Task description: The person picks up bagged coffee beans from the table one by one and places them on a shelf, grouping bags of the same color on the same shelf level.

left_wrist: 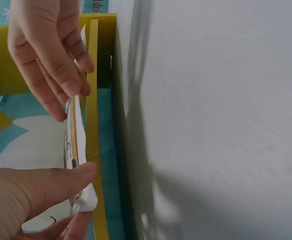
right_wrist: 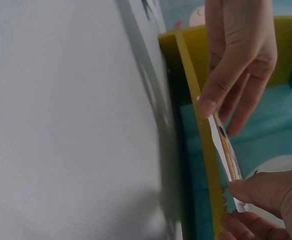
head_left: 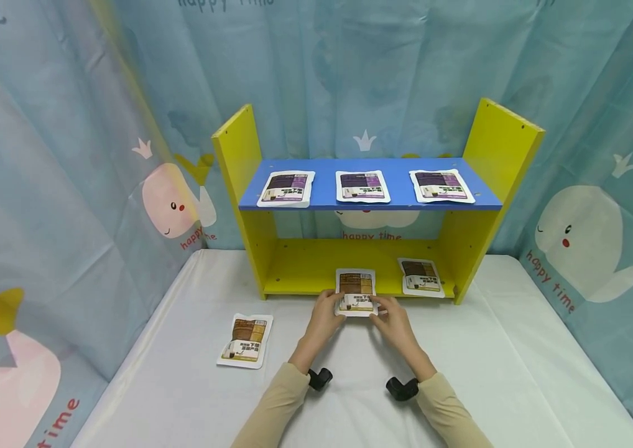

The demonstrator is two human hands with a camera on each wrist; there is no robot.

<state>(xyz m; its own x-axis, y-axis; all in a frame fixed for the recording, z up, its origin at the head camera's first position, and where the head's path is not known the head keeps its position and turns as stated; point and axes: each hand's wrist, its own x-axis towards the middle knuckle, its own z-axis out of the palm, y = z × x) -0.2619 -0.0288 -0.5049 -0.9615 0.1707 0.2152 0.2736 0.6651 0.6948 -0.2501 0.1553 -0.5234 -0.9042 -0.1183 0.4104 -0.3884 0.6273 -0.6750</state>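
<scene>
Both hands pinch a flat white-edged pouch [head_left: 356, 281] with a brown and white label, at the front edge of the lower yellow shelf [head_left: 305, 264]. My left hand [head_left: 323, 318] holds its lower left side, and my right hand [head_left: 395, 320] its lower right. In the left wrist view, the left thumb [left_wrist: 81, 175] lies over one end of the pouch, with fingers beneath. The right wrist view shows the right thumb [right_wrist: 245, 187] over the other end. A matching brown pouch [head_left: 421, 277] rests on the lower shelf, to the right.
Another brown pouch [head_left: 245, 341] lies on the white tabletop [head_left: 182, 398] at left. On the blue upper shelf [head_left: 324, 186] sit three purple-labelled pouches, at left [head_left: 286, 188], middle [head_left: 362, 186] and right [head_left: 442, 186]. Yellow side panels [head_left: 503, 149] flank the shelves; a printed curtain [head_left: 361, 74] hangs behind.
</scene>
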